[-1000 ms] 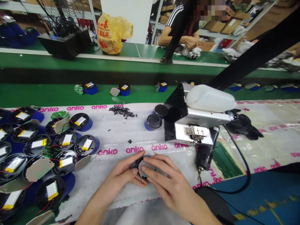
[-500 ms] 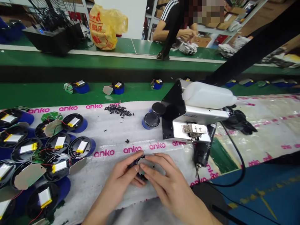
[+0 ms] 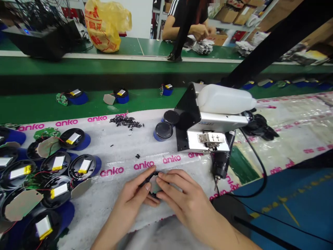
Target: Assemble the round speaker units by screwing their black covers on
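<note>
A round black-rimmed housing point(image 3: 155, 184) with a pale grey disc in its top is between my hands, just above the white plastic-covered bench. My left hand point(image 3: 134, 192) is closed around its left side, the thumb on the rim. Fingertips of my right hand point(image 3: 182, 191) press on the disc and the right edge. Most of the housing's side is hidden by the fingers. To the left stand several blue-and-black housings point(image 3: 84, 165), open at the top, with silver-and-yellow battery packs, red wires and hanging grey discs. Two closed round units point(image 3: 163, 131) sit beyond my hands.
A metal screw-feeder machine point(image 3: 208, 137) with a white plastic bottle point(image 3: 225, 99) on top stands at right. Beside it lies a black electric screwdriver point(image 3: 220, 166) with a cable. Small black parts point(image 3: 126, 121) lie piled ahead. A co-worker's hands point(image 3: 200, 32) show across the bench.
The camera view has shifted slightly, so the bench items appear further left and higher. My right fingertips have shifted a little on the disc, showing more of it. Both hands keep hold of the housing.
</note>
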Demonstrator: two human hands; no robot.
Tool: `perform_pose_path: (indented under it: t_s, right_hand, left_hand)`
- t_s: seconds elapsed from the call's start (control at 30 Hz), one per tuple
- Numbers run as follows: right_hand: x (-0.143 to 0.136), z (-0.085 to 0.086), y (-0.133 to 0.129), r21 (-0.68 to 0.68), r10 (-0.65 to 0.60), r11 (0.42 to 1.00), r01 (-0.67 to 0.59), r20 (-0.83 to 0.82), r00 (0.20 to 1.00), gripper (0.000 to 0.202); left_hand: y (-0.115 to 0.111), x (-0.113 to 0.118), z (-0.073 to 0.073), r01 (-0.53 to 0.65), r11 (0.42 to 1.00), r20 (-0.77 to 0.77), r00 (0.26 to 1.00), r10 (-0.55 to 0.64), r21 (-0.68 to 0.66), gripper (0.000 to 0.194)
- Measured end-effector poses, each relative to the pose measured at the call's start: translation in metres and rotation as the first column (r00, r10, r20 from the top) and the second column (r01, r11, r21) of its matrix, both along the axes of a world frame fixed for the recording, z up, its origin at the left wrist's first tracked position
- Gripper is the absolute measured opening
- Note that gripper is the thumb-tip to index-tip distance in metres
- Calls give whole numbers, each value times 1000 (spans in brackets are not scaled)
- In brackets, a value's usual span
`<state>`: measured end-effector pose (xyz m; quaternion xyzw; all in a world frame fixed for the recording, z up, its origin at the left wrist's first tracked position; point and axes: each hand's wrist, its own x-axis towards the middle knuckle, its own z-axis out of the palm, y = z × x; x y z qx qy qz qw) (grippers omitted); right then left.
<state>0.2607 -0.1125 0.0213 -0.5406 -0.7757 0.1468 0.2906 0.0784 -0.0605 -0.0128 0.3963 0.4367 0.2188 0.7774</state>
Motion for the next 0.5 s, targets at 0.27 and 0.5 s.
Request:
perform_pose_path:
  t_s: [0.27,0.5]
  right_hand:
    - [4,-1,4,4,67,998,-67,25,997,26]
    - [6,-4,9,16,57,998,-57,21,998,25]
  left_hand:
    - [0,3,2,21,1000,-35,999,-22,-12,71]
    - [-3,14,11,-135,990,-123,983,138,27,63]
